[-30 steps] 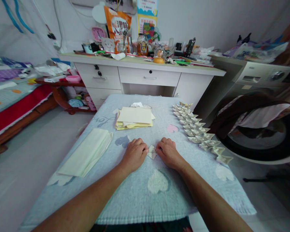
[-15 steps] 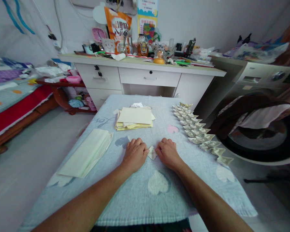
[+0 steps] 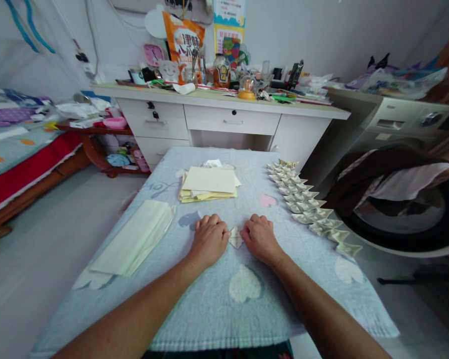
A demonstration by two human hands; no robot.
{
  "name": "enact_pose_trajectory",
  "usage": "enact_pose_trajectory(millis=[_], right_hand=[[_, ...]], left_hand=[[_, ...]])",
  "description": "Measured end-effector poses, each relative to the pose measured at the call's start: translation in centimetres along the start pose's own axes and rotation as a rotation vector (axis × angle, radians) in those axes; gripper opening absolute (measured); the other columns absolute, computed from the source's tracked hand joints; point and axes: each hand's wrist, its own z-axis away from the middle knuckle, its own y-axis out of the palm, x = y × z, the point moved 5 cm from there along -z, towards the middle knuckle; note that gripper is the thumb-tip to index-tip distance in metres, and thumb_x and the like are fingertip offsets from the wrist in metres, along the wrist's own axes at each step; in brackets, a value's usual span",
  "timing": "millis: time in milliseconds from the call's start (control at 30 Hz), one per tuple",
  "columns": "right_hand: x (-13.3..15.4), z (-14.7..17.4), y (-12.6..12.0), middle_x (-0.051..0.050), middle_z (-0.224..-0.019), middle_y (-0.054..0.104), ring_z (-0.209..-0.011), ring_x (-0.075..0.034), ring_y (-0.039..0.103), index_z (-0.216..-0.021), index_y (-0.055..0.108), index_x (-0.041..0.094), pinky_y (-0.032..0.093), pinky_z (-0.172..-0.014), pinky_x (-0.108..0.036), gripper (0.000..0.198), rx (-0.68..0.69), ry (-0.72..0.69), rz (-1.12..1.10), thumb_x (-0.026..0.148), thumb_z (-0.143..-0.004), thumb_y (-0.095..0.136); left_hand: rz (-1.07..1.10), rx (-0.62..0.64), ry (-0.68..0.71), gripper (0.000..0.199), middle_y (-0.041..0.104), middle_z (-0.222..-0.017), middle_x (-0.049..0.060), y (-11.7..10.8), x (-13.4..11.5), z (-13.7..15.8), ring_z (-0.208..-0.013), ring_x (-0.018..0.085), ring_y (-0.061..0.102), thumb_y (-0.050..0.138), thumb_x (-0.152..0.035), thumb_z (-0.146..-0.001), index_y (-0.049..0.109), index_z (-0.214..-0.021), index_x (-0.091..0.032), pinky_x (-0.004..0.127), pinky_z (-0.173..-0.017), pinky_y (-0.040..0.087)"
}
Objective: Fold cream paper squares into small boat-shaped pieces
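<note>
A small piece of folded paper lies on the cloth-covered table between my two hands, its lower end coming to a point. My left hand pinches its left corner, fingers curled. At the opposite corner, my right hand grips the paper the same way. Beyond the hands sits a stack of cream and yellow paper sheets. To the left lies a long pile of pale green paper. Several folded paper pieces with pointed tips stand in a row along the table's right side.
The table has a light blue cloth with heart patterns. Behind it stands a white desk crowded with jars and bags. An open washing machine with clothes hanging out is at the right; a bed is at the left.
</note>
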Motion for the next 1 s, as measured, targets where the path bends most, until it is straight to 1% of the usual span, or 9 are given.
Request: enact_pose_trajectory(millis=[233, 300, 367, 500, 567, 633, 767, 900, 1000], right_hand=[[0.1, 0.1, 0.0, -0.008, -0.096, 0.056, -0.092, -0.023, 0.046, -0.083, 0.062, 0.019, 0.028, -0.075, -0.034, 0.018, -0.027, -0.001, -0.019, 0.031, -0.09, 0.051], [0.1, 0.2, -0.1, -0.008, -0.096, 0.056, -0.092, -0.023, 0.045, -0.086, 0.06, 0.019, 0.028, -0.076, -0.034, 0.012, -0.049, 0.004, -0.055, 0.029, -0.088, 0.053], [0.2, 0.2, -0.2, -0.006, -0.097, 0.056, -0.093, -0.022, 0.045, -0.091, 0.059, 0.02, 0.028, -0.077, -0.033, 0.008, -0.073, -0.025, -0.109, 0.025, -0.087, 0.054], [0.9, 0.1, 0.0, -0.004, -0.096, 0.057, -0.094, -0.021, 0.043, -0.093, 0.063, 0.023, 0.027, -0.079, -0.032, 0.019, -0.06, -0.167, -0.182, 0.013, -0.085, 0.049], [1.0, 0.1, 0.2, -0.004, -0.094, 0.058, -0.093, -0.021, 0.042, -0.091, 0.064, 0.023, 0.026, -0.08, -0.032, 0.023, -0.046, -0.198, -0.195, 0.009, -0.084, 0.047], [1.1, 0.1, 0.1, -0.004, -0.093, 0.059, -0.093, -0.021, 0.042, -0.09, 0.064, 0.021, 0.026, -0.079, -0.032, 0.023, -0.045, -0.199, -0.201, 0.007, -0.082, 0.047], [1.3, 0.1, -0.1, -0.003, -0.092, 0.058, -0.092, -0.02, 0.042, -0.088, 0.064, 0.02, 0.026, -0.078, -0.032, 0.016, -0.048, -0.197, -0.195, 0.013, -0.083, 0.051], [1.6, 0.2, -0.3, -0.004, -0.091, 0.058, -0.092, -0.02, 0.042, -0.087, 0.063, 0.02, 0.027, -0.079, -0.032, 0.011, -0.06, -0.196, -0.188, 0.024, -0.087, 0.053], [1.6, 0.0, -0.1, -0.004, -0.092, 0.058, -0.092, -0.02, 0.043, -0.088, 0.063, 0.02, 0.027, -0.08, -0.032, 0.011, -0.057, -0.181, -0.178, 0.025, -0.088, 0.053]], left_hand=[[0.001, -0.01, -0.008, 0.009, 0.056, -0.095, 0.004, -0.2, 0.2, 0.0, -0.096, 0.023, 0.047, 0.057, -0.03, -0.084, 0.061, -0.081, -0.023, 0.037, -0.081, 0.032], [0.026, 0.01, -0.015, 0.006, 0.056, -0.095, 0.003, -0.2, 0.3, 0.0, -0.096, 0.023, 0.047, 0.058, -0.029, -0.083, 0.061, -0.083, -0.024, 0.036, -0.081, 0.032], [0.05, 0.025, -0.014, 0.004, 0.056, -0.095, 0.002, -0.2, 0.6, -0.1, -0.096, 0.023, 0.047, 0.058, -0.027, -0.082, 0.061, -0.083, -0.024, 0.036, -0.08, 0.032], [0.11, 0.03, 0.004, 0.006, 0.057, -0.094, 0.002, -0.1, 1.1, -0.4, -0.096, 0.023, 0.048, 0.057, -0.024, -0.081, 0.063, -0.083, -0.025, 0.035, -0.08, 0.032], [0.162, 0.027, 0.011, 0.009, 0.058, -0.093, 0.002, -0.1, 1.4, -0.5, -0.096, 0.022, 0.05, 0.056, -0.023, -0.081, 0.064, -0.084, -0.025, 0.035, -0.081, 0.033], [0.214, 0.016, 0.012, 0.012, 0.059, -0.093, 0.002, -0.2, 1.6, -0.5, -0.096, 0.021, 0.051, 0.052, -0.021, -0.083, 0.064, -0.085, -0.024, 0.035, -0.083, 0.034], [0.235, -0.026, 0.018, 0.015, 0.06, -0.092, 0.002, -0.4, 1.4, -0.7, -0.094, 0.021, 0.051, 0.049, -0.023, -0.086, 0.064, -0.088, -0.023, 0.034, -0.083, 0.035], [0.182, -0.028, 0.028, 0.01, 0.059, -0.092, 0.002, -0.2, 0.9, -0.7, -0.095, 0.022, 0.05, 0.056, -0.029, -0.084, 0.063, -0.082, -0.023, 0.035, -0.081, 0.034], [0.139, -0.021, 0.018, 0.006, 0.058, -0.094, 0.002, 0.0, 0.7, -0.7, -0.097, 0.023, 0.049, 0.06, -0.029, -0.081, 0.063, -0.081, -0.023, 0.036, -0.081, 0.033]])
